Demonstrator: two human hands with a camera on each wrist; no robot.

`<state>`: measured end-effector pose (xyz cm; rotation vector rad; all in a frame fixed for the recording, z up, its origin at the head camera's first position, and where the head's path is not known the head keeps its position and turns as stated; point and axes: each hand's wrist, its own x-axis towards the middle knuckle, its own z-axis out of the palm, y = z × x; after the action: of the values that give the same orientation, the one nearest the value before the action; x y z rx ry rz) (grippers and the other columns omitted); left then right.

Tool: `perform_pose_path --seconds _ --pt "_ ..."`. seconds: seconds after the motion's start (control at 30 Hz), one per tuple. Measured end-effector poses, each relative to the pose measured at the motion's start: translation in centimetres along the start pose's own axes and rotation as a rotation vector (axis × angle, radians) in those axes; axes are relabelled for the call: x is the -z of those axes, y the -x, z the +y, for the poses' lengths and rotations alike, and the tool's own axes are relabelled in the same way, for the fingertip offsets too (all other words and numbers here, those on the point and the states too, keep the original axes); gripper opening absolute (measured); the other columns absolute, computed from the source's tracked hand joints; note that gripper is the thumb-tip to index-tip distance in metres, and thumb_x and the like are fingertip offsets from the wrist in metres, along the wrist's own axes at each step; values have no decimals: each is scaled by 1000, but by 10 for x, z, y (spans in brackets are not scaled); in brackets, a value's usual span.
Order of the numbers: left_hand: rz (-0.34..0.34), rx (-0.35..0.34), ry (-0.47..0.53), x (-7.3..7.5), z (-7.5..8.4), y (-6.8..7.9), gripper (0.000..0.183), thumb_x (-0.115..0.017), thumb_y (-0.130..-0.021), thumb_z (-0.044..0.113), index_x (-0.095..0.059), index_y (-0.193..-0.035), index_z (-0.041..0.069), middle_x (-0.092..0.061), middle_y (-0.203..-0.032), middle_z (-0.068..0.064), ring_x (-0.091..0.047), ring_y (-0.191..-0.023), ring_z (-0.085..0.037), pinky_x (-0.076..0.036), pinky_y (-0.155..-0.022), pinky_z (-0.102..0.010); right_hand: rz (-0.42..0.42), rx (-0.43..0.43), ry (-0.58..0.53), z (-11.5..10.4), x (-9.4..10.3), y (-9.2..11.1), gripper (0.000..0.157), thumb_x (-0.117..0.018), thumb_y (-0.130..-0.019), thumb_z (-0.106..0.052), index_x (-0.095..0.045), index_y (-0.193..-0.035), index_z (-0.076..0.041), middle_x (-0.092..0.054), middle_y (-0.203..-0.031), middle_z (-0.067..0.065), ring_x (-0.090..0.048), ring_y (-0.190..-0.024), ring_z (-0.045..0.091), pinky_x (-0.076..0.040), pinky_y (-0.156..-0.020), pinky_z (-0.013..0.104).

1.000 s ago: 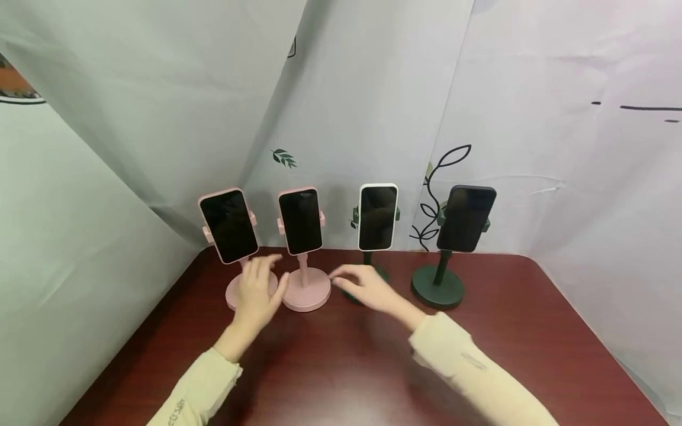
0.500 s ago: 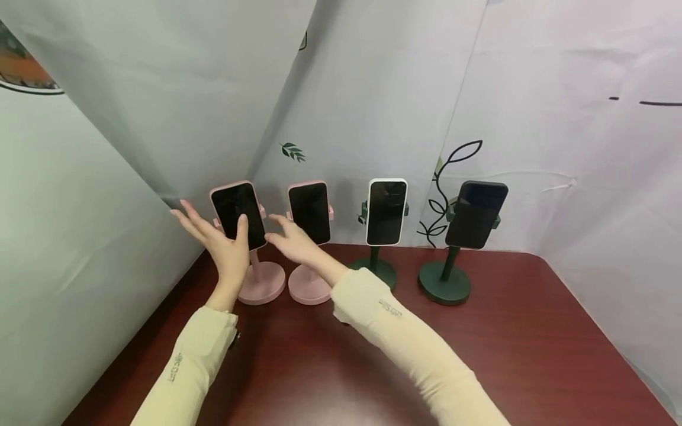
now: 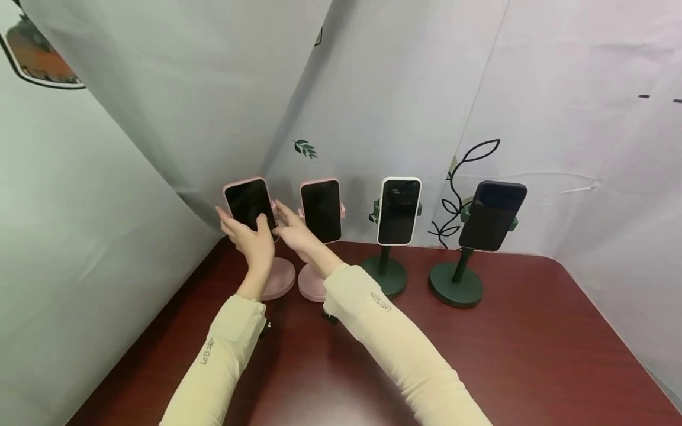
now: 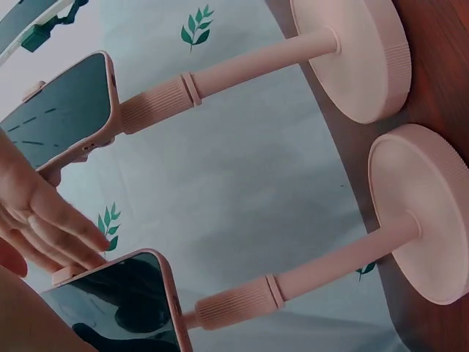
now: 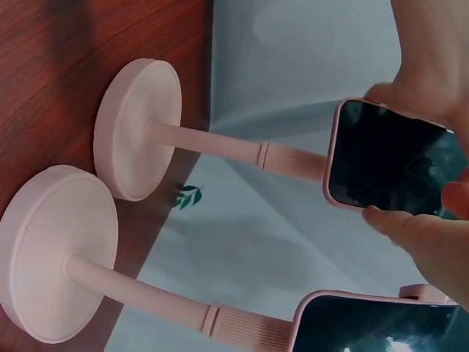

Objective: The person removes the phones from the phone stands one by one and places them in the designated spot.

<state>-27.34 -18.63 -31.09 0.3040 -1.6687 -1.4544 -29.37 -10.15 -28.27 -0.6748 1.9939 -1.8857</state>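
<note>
In the head view my left hand (image 3: 254, 244) is at the lower left of a pink-edged smartphone (image 3: 246, 202) on the leftmost pink phone stand (image 3: 279, 279). Its thumb lies over the screen, while the fingers go round the left edge. My right hand (image 3: 296, 234) reaches to the same phone's right edge, beside the pink clamp. In the left wrist view its fingers (image 4: 62, 227) look fairly straight, with the tips at the phone's edge. The right wrist view shows both hands on opposite long edges of this phone (image 5: 396, 161). Fingers behind the phone are hidden.
A second pink stand (image 3: 311, 283) with a smartphone (image 3: 321, 210) stands just right. Farther right are two green stands, one with a white-edged phone (image 3: 399, 211), one with a dark phone (image 3: 492, 216). A pale printed cloth (image 3: 405, 106) hangs behind the dark red table (image 3: 522, 331).
Both hands have moved up from the stand bases to the leftmost phone. The right hand has crossed leftward past the second pink stand. The view has shifted, so the stands appear farther right.
</note>
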Motion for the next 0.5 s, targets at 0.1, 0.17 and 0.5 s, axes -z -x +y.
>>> perform_pose_path --seconds 0.1,0.17,0.5 --pt "16 -26 -15 -2 -6 2 80 -48 -86 11 0 -151 8 -7 -153 -12 -8 -143 -25 -10 -110 -52 -45 13 -70 4 2 2 67 -38 -94 8 -13 -152 -13 -13 -159 7 -18 -145 24 -24 -115 36" --pt "42 -56 -4 -4 -11 3 79 -47 -85 9 -4 -150 7 -8 -152 -11 -8 -142 -23 -10 -109 -52 -73 16 -109 5 3 4 68 -37 -93 9 -12 -152 -14 -10 -159 6 -16 -145 23 -23 -116 37" --pt "79 -193 -48 5 -10 14 69 -46 -81 6 -16 -143 -2 -14 -145 -20 -15 -135 -29 -11 -106 -47 -190 60 -250 10 9 21 74 -32 -89 19 -12 -152 -13 -7 -159 9 -13 -146 24 -19 -117 39"
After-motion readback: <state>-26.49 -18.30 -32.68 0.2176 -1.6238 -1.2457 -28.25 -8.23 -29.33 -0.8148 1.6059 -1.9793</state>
